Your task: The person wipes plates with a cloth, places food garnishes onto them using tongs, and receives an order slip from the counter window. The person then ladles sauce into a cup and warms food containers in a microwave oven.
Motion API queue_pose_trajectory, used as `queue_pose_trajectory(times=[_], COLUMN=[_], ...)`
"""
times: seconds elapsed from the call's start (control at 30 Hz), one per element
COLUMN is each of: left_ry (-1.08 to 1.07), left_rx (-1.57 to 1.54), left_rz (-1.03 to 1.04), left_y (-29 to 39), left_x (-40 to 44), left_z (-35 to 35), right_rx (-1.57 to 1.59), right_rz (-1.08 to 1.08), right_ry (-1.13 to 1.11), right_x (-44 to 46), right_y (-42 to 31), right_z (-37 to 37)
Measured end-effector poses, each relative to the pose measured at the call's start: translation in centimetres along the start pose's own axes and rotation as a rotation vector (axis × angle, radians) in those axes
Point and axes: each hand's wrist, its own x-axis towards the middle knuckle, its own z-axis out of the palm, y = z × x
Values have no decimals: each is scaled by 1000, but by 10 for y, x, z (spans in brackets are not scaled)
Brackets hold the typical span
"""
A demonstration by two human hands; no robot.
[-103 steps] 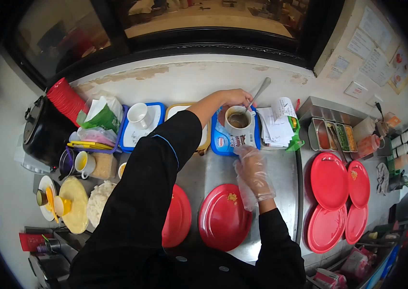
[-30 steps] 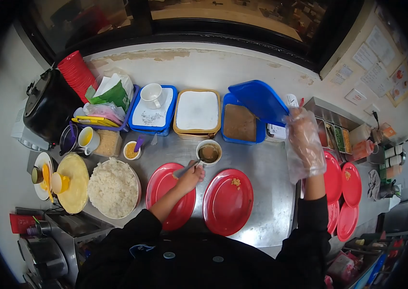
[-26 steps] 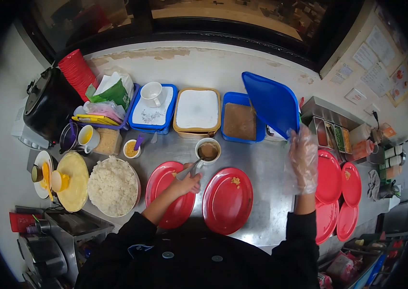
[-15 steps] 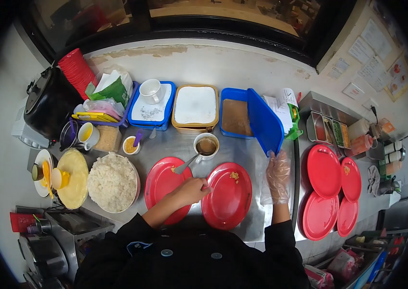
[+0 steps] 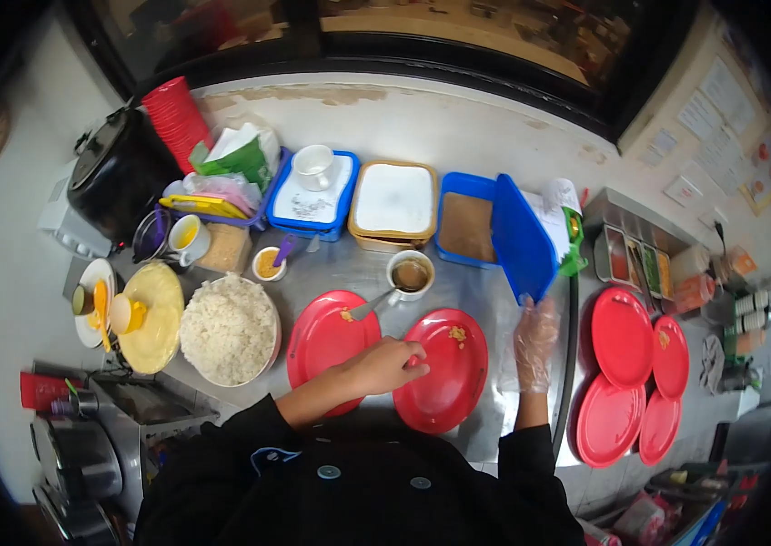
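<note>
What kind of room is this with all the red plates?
It's probably a restaurant kitchen: there's a big bowl of white rice, several red plates set out on metal counters, and a tray of chopped toppings.

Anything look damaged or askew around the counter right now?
Paint has peeled in patches off the wall behind the tubs, which looks like damage. The blue lid stands tilted, but the gloved right hand is holding it, so that seems deliberate.
</note>
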Motion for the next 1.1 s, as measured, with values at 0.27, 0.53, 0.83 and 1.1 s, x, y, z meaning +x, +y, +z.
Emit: queue_pose_trajectory(times=[0.27, 0.53, 0.83, 1.1], left_ry=[609, 990, 811, 732], left_rx=[101, 543, 580, 541], left_rz=[-77, -169, -483, -433], left_y=[-93, -253, -251, -258], left_x=[20, 69, 96, 89], left_z=[-243, -373, -369, -382], right_rx=[-158, -73, 3, 20], right_rz=[52, 131, 210, 137], right_ry=[25, 0, -6, 15], right_x=[-7, -15, -10, -9], right_y=[5, -8, -32, -27], right_z=[10, 15, 9, 11])
